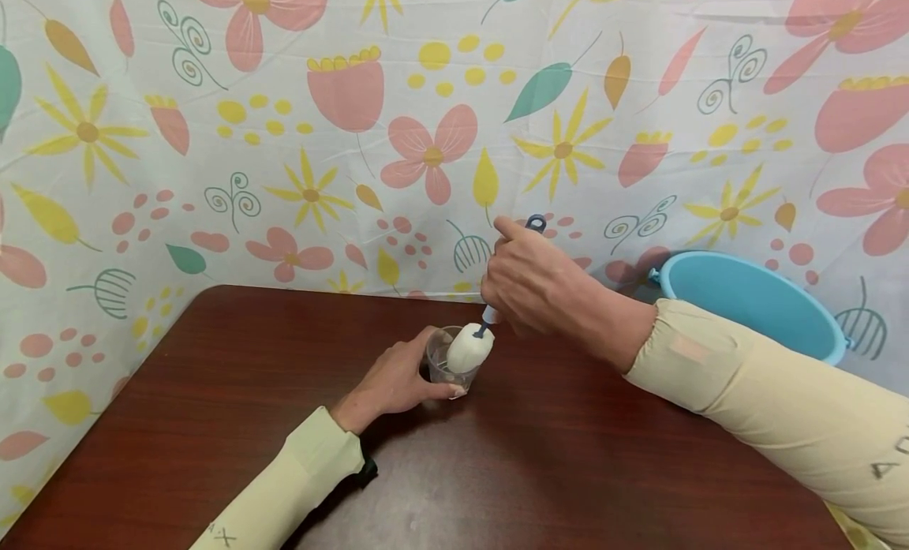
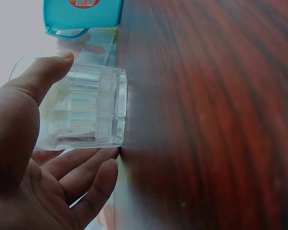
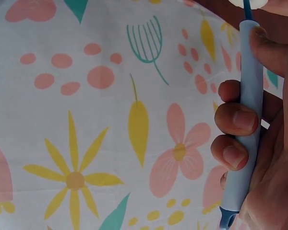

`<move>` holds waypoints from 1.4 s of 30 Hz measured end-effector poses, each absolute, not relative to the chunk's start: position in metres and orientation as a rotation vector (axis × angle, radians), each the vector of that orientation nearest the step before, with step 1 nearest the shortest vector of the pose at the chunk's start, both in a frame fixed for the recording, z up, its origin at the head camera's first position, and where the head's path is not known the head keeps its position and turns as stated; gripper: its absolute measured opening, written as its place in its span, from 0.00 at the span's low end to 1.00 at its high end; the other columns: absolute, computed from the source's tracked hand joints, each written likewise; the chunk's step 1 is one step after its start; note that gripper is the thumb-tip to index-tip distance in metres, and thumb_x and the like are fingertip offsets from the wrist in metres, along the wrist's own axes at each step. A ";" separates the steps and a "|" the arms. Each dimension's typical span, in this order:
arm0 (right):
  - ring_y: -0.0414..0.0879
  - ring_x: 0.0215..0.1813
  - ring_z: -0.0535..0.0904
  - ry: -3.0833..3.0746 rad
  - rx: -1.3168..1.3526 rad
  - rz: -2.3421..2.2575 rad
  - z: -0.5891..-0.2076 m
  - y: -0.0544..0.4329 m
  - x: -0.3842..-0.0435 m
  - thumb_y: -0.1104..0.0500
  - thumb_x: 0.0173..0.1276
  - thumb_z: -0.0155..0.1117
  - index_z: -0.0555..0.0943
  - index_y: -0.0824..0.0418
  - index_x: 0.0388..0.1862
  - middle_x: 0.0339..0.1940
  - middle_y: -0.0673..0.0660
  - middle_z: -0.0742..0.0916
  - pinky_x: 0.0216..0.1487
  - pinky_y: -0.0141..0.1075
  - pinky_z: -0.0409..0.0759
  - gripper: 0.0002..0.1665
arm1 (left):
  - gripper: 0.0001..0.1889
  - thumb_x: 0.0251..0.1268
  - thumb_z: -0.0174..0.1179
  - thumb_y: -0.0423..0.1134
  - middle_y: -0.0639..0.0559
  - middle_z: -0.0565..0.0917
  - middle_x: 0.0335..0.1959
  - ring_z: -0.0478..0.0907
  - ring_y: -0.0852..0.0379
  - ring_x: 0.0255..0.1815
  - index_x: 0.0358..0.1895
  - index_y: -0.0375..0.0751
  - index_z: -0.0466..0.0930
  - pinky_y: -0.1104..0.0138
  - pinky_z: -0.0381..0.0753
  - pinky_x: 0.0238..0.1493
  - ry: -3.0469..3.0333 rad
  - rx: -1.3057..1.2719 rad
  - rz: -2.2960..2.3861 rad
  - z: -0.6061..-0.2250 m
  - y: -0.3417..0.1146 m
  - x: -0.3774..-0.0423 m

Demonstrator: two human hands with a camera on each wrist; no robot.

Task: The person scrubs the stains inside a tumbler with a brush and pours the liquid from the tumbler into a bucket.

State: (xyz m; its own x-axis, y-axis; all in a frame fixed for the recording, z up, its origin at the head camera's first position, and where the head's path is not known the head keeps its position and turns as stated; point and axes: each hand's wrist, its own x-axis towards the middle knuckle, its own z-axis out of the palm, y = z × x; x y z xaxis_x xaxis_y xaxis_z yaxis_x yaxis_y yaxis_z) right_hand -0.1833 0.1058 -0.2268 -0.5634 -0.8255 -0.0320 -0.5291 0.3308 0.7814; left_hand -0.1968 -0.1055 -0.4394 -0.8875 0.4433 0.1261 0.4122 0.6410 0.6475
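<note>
My left hand (image 1: 401, 376) holds a clear plastic cup (image 2: 86, 110) at the middle of the table, thumb on one side and fingers round the other. In the left wrist view the cup's base is right at the tabletop. My right hand (image 1: 536, 278) grips the light blue handle (image 3: 249, 120) of a sponge cup brush, with a dark blue hanging loop (image 1: 536, 222) at its upper end. The brush's white sponge head (image 1: 470, 349) sits tilted in the cup's mouth, partly inside it and partly above the rim.
A brown wooden table (image 1: 213, 424) lies under both hands. At the right, past the table's far edge, stands a blue bucket (image 1: 753, 297). A flower-patterned cloth (image 1: 426, 84) hangs behind the table.
</note>
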 end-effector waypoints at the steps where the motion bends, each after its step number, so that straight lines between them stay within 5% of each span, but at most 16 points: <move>1: 0.52 0.24 0.70 -2.234 1.204 -1.102 -0.226 0.106 -0.183 0.35 0.65 0.68 0.69 0.48 0.12 0.10 0.50 0.70 0.53 0.49 0.62 0.31 | 0.44 0.54 0.78 0.66 0.58 0.86 0.53 0.83 0.59 0.50 0.71 0.57 0.71 0.58 0.82 0.51 2.808 0.730 1.089 -0.440 -0.106 -0.197; 25: 0.52 0.24 0.73 -2.259 1.216 -1.018 -0.226 0.108 -0.174 0.31 0.67 0.65 0.70 0.51 0.13 0.11 0.51 0.71 0.48 0.47 0.64 0.34 | 0.41 0.54 0.79 0.66 0.63 0.85 0.58 0.83 0.61 0.52 0.69 0.59 0.72 0.59 0.81 0.52 2.794 0.777 1.122 -0.441 -0.104 -0.199; 35: 0.47 0.17 0.68 -2.252 1.238 -0.953 -0.229 0.108 -0.171 0.31 0.69 0.64 0.66 0.50 0.12 0.10 0.48 0.67 0.51 0.44 0.81 0.35 | 0.42 0.52 0.80 0.65 0.60 0.86 0.51 0.83 0.61 0.49 0.69 0.59 0.72 0.59 0.81 0.51 2.811 0.754 1.114 -0.442 -0.105 -0.200; 39: 0.47 0.17 0.67 -2.196 1.272 -0.946 -0.229 0.105 -0.171 0.31 0.67 0.65 0.66 0.49 0.12 0.11 0.48 0.67 0.36 0.42 0.70 0.34 | 0.43 0.52 0.80 0.65 0.59 0.87 0.51 0.83 0.60 0.50 0.70 0.58 0.71 0.59 0.82 0.51 2.813 0.756 1.107 -0.443 -0.105 -0.200; 42: 0.49 0.21 0.69 -2.148 1.283 -0.983 -0.229 0.102 -0.171 0.32 0.68 0.64 0.68 0.51 0.14 0.13 0.49 0.69 0.36 0.42 0.66 0.33 | 0.43 0.52 0.80 0.64 0.60 0.87 0.51 0.84 0.61 0.50 0.70 0.58 0.71 0.60 0.82 0.51 2.807 0.758 1.113 -0.444 -0.105 -0.199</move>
State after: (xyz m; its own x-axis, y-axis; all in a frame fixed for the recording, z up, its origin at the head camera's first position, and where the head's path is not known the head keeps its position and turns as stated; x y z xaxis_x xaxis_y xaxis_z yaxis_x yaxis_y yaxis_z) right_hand -0.1710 0.1021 -0.2294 -0.4662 -0.8845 0.0192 -0.5637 0.3137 0.7641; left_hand -0.1992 -0.1046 -0.4439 -0.8810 0.4493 0.1485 0.4289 0.6256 0.6516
